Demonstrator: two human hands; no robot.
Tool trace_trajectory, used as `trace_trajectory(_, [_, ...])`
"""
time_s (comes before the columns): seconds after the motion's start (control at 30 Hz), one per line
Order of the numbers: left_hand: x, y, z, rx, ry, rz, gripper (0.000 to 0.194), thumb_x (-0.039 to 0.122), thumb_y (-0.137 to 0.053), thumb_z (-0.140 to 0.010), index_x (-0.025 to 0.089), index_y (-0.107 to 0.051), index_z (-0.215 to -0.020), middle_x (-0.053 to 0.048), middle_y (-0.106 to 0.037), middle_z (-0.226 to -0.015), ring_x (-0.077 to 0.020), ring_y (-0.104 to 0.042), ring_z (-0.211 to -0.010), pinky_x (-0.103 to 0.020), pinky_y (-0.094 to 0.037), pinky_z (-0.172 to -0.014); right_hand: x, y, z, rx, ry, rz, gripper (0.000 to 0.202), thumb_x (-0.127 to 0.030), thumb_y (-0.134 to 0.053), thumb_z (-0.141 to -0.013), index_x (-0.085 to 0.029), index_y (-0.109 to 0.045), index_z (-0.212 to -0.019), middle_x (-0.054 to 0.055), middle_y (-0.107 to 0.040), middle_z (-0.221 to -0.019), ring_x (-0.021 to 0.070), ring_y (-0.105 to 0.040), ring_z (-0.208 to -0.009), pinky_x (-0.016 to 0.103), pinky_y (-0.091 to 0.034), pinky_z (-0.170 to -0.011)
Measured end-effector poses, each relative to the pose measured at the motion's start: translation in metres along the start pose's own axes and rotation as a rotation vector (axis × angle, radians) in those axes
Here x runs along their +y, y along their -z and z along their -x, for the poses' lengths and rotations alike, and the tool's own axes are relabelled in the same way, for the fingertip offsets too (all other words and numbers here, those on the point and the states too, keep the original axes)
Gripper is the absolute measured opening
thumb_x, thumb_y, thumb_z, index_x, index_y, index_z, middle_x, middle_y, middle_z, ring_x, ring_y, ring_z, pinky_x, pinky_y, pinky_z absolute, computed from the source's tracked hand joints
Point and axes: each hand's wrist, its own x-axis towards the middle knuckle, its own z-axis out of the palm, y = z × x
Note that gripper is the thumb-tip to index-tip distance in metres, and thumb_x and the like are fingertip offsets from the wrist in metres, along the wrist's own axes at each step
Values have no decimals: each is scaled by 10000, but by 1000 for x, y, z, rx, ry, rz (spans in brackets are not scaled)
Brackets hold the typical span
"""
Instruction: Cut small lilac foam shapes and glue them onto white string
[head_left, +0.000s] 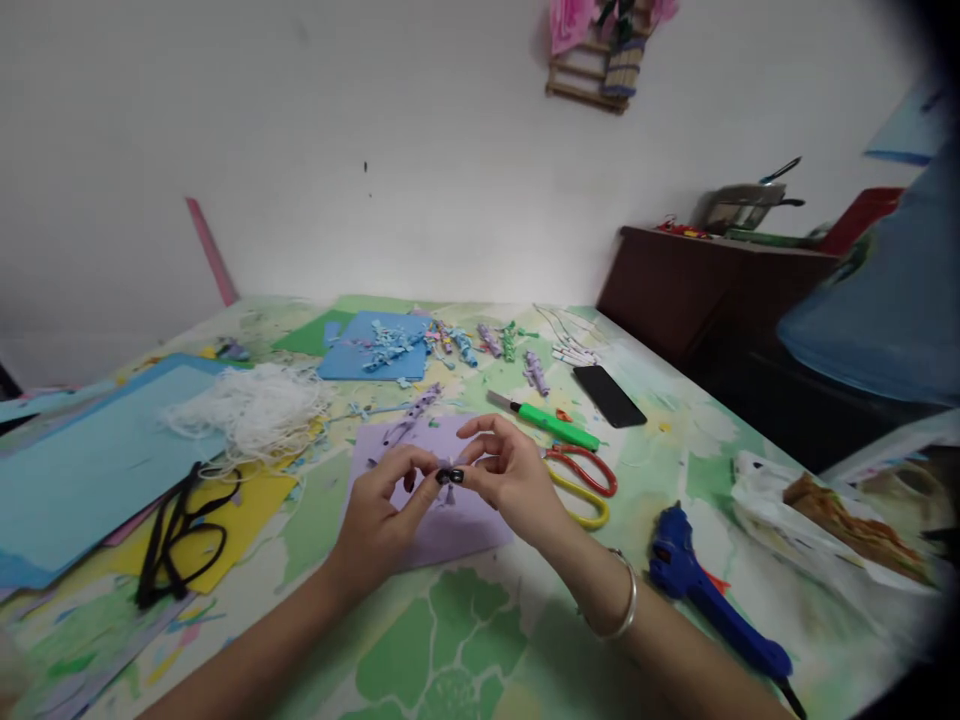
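Lilac paper piece [451,495] | small, thin | left fingers [406,462], right fingers [478,483] pinching it | flat purple sheet [450,538] beneath

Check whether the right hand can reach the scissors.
Probably yes: the scissors' handles lie uncovered beside the right hand, though it is busy pinching a small purple piece with the left hand.

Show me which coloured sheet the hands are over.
The purple sheet, beneath the left hand and right hand. The yellow sheet and light blue sheet lie off left; the blue sheet lies farther back.
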Motion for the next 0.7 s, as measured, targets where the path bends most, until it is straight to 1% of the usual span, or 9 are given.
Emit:
trace_trajectory(0.07, [0, 2, 0, 32, 3, -66, 116, 217, -536, -848, 173, -574, -747, -8, -556, -700, -152, -478, -648, -286, -385, -626, 10, 1, 0, -9, 18, 15, 295, -284, -755, -655, -166, -566, -848, -55, -566, -621, 39, -421, -395, 174, -315, -369])
trace_trajectory(0.13, [1, 3, 0, 39, 30, -87, 128, 214, -541, -833, 171, -574, -717, -4, -548, -675, -148, -471, -631, -283, -376, -611, 18, 1, 4, -17, 22, 19, 206, -296, -709, -707, -157, -575, -776, -60, -533, -564, 45, -427, -390, 179, -331, -377])
trace_trajectory(0.23, [2, 2, -1, -8, 114, -9, 136, 233, -571, -822, 162, -605, -711, -6, -567, -655, -150, -503, -628, -277, -390, -606, 22, 2, 10, -40, 19, 24, 166, -287, -673, -747, -151, -577, -751, -47, -549, -571, 45, -441, -401, 178, -339, -391])
trace_trajectory(0.37, [2, 3, -2, -109, 206, 266, 116, 249, -640, -808, 153, -671, -751, -27, -664, -715, -154, -599, -691, -255, -449, -653, 20, 4, 14, -77, 9, 9, 210, -347, -630, -800, -149, -567, -771, -29, -582, -616, 38, -430, -399, 181, -341, -398])
trace_trajectory(0.47, [-4, 3, -3, -130, 248, 483, 80, 233, -705, -774, 166, -698, -731, -6, -680, -695, -127, -615, -679, -210, -464, -645, 19, 6, 13, -136, -13, -23, 255, -387, -639, -802, -146, -563, -772, -41, -557, -591, 37, -426, -397, 182, -335, -402])
trace_trajectory(0.6, [-14, 4, -2, -173, 322, 628, 96, 254, -765, -734, 166, -730, -720, -11, -706, -692, -117, -626, -661, -192, -476, -639, 21, 6, 13, -207, -41, -85, 318, -445, -675, -776, -151, -554, -775, -58, -517, -575, 41, -420, -394, 185, -327, -394])
trace_trajectory(0.7, [-17, 5, -1, -207, 360, 697, 109, 267, -789, -712, 169, -742, -711, -12, -718, -683, -118, -638, -658, -193, -487, -648, 23, 6, 14, -235, -39, -93, 347, -471, -680, -774, -152, -542, -779, -51, -513, -588, 44, -415, -403, 190, -321, -397])
